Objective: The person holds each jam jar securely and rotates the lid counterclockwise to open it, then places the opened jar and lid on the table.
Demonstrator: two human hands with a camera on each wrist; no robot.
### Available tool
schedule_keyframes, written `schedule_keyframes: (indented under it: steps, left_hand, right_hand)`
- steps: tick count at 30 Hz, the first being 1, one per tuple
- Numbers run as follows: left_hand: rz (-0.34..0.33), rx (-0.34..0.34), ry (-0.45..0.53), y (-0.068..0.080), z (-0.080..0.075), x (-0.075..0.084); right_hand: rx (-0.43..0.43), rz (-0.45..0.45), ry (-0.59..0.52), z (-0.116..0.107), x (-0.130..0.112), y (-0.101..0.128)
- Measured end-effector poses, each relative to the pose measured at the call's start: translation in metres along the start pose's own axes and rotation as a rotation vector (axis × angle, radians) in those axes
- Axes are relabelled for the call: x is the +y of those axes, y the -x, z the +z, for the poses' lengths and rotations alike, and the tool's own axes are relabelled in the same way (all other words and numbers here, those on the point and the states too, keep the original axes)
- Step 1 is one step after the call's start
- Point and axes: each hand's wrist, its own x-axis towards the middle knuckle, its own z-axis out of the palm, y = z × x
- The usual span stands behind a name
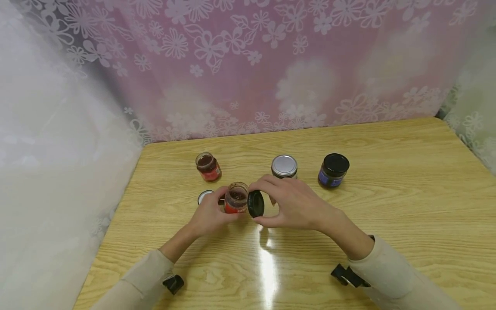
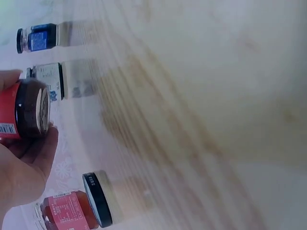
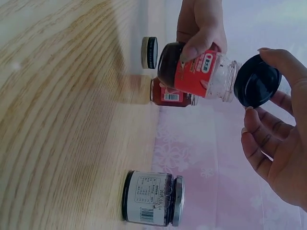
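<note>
My left hand (image 1: 211, 213) grips a glass jar (image 1: 235, 202) with a red label and dark contents, its mouth uncovered. In the right wrist view the jar (image 3: 192, 72) is lifted off the table, dark contents at its base. My right hand (image 1: 298, 204) pinches a black lid (image 1: 255, 203) by its edge between thumb and fingers. The lid (image 3: 257, 81) stands on edge right at the jar's rim, hollow side visible. Beside my left hand, partly hidden by it, another lid (image 1: 202, 197) lies on the table with its pale inside up.
Behind the left hand stands a lidless jar (image 1: 209, 168) with a pink-red label. A silver-lidded jar (image 1: 284, 165) is just beyond my right hand, and a black-lidded jar with a blue label (image 1: 333, 171) stands farther right. A flowered curtain (image 1: 271, 86) hangs behind the wooden table (image 1: 407, 193).
</note>
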Motion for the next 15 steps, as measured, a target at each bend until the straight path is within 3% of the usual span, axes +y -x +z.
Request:
schedule_keyframes:
  steps: [5, 15]
  left_hand:
    - [-0.049, 0.044, 0.007, -0.009, -0.002, 0.000]
    - [-0.067, 0.041, -0.006, -0.029, -0.006, -0.005]
  right_hand:
    - [0.009, 0.002, -0.010, 0.001, 0.000, 0.001]
    - [-0.021, 0.009, -0.016, 0.005, -0.001, 0.003]
